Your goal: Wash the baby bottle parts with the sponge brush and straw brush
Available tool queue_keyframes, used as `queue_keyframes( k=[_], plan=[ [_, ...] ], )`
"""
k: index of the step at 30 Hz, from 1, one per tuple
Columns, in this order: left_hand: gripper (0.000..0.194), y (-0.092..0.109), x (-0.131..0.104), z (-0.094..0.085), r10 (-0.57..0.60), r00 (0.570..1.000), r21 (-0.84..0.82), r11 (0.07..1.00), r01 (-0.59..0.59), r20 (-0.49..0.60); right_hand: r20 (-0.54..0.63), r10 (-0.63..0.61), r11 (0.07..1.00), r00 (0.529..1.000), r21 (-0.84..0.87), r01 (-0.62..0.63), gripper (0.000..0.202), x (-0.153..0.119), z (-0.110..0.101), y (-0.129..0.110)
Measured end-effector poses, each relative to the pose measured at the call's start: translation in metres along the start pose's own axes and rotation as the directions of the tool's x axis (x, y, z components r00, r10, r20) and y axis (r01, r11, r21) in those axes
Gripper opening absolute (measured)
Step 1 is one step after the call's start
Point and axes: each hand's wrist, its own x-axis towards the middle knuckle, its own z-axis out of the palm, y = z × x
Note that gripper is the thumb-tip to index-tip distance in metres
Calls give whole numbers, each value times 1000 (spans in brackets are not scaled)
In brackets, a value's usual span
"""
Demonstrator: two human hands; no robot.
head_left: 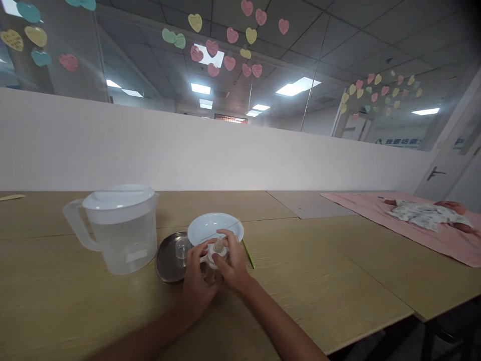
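Observation:
Between my two hands is a baby bottle point(217, 258) with a white collar and a pale teat on top. My left hand point(201, 283) is wrapped round the bottle's body from the left side. The fingers of my right hand point(235, 263) grip the collar near the teat. Most of the bottle's body is hidden by my hands. Just beyond them stands a white bowl point(215, 220). To the left lies a metal tray point(167, 263) with a small clear cap-like piece point(183, 249) in it. A thin green stick point(248, 253) lies right of the bowl.
A clear plastic pitcher point(126, 240) with a white lid stands on the wooden table point(300, 281) at left. At the far right, a baby doll point(428, 213) in patterned clothes lies on a pink cloth point(368, 210). A white wall point(188, 150) with glass above backs the table.

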Motion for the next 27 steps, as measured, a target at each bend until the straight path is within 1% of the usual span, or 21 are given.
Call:
queue_keyframes(
  k=[1, 3, 7, 9, 12, 15, 17, 19, 21, 23, 24, 25, 27],
  plan=[
    [56, 0, 0, 0, -16, 1000, -9, 1000, 16, 5, 28, 6, 998, 1000, 56, -7, 45, -1, -1, 2],
    [56, 1, -1, 0, -52, 999, -30, 998, 52, 12, 44, 15, 986, 999, 164, -22, 51, -3, -1, 6],
    [52, 0, -2, 0, -81, 997, -67, 994, 82, 18, 19, 59, 962, 998, 266, -62, 44, -5, 1, 13],
    [50, 1, -2, 0, -83, 996, -76, 993, 85, 25, 28, 69, 949, 997, 306, -74, 43, -4, 2, 15],
    [50, 1, -2, 0, -83, 996, -89, 992, 87, 42, 29, 101, 938, 994, 330, -105, 44, -4, 2, 16],
    [52, 1, -2, 1, -91, 995, -115, 989, 96, 48, 37, 139, 950, 990, 276, -144, 43, -6, 0, 17],
    [53, 1, -3, 1, -123, 992, -130, 983, 127, 40, 4, 140, 964, 990, 229, -138, 42, -7, -2, 17],
    [55, 1, -4, 2, -161, 987, -147, 976, 164, 27, -79, 155, 963, 985, 234, -133, 42, -7, -4, 16],
    [55, 0, -5, 3, -185, 983, -165, 969, 186, 22, -147, 227, 933, 963, 315, -172, 40, -7, -6, 15],
    [55, -1, -6, 4, -198, 980, -178, 963, 201, 30, -177, 317, 884, 932, 410, -223, 34, -6, -8, 15],
    [55, -2, -6, 4, -204, 978, -184, 961, 207, 34, -190, 340, 872, 921, 432, -233, 31, -5, -9, 15],
    [56, -2, -6, 4, -210, 977, -189, 959, 212, 34, -201, 335, 875, 920, 430, -225, 30, -5, -9, 15],
    [56, -2, -5, 4, -219, 975, -204, 954, 220, 27, -183, 259, 913, 948, 367, -179, 36, -6, -8, 16]
  ],
)
